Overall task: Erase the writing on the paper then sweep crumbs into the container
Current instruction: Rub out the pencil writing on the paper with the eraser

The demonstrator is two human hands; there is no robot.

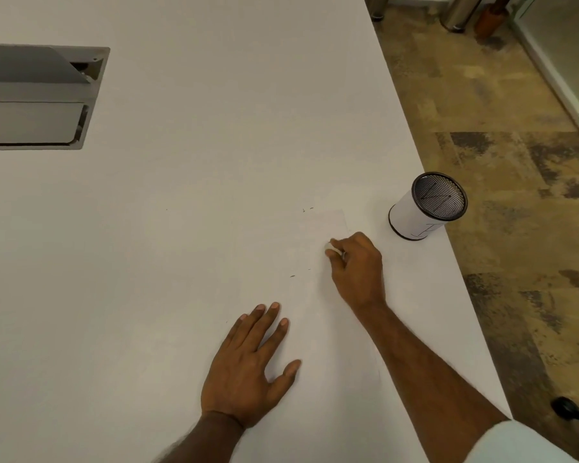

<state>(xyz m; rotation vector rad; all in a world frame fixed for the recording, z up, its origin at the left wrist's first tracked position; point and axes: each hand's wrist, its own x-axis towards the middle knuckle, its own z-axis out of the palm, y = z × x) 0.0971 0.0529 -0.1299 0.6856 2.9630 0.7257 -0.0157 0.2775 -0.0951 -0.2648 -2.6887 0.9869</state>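
Note:
A white sheet of paper (pixel 328 315) lies on the white table, barely distinct from it. My left hand (pixel 248 365) lies flat on the paper's left part, fingers straight and spread. My right hand (pixel 356 265) pinches a small white eraser (pixel 333 248) and holds it against the paper near its far end. A few dark crumbs (pixel 292 276) lie on the sheet left of the eraser, and two more crumbs (pixel 307 209) sit just beyond its far edge. A cylindrical mesh container (pixel 425 207) wrapped in white paper stands to the right, close to the table's edge.
The table's right edge (pixel 448 235) runs diagonally, with patterned brown floor beyond it. A grey recessed cable box (pixel 37 95) with lids sits in the tabletop at far left. Metal bins (pixel 462 11) stand on the floor at top right.

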